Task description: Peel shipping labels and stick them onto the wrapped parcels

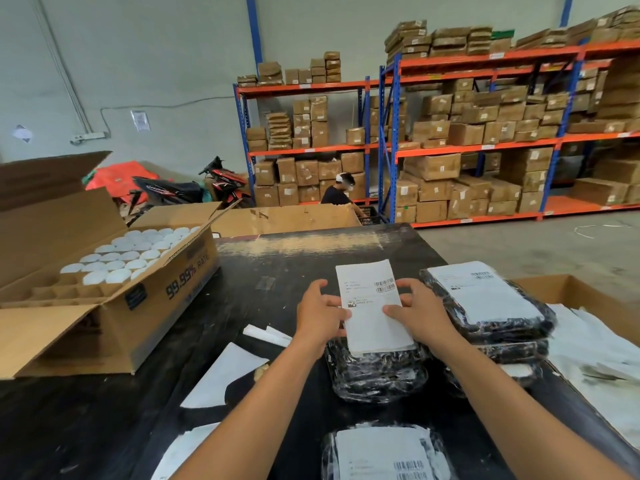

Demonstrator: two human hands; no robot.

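The thin, floppy shipping label (372, 306) is pinched at its side edges by the left hand (320, 315) and right hand (420, 315) above an unlabelled wrapped parcel (377, 372), and is probably best peeled from a corner.

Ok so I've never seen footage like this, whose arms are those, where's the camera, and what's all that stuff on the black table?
There is one picture, from a wide-angle camera worn on a person's head, looking forward and down, so the two bare arms are the wearer's own. The left hand and right hand together hold a white shipping label by its side edges, just above a parcel wrapped in black plastic. To the right stands a stack of wrapped parcels, the top one already labelled; another labelled parcel lies nearest the camera. On the black table there is also an open cardboard box of white round caps at left, and loose white sheets. Behind are shelves of boxes.
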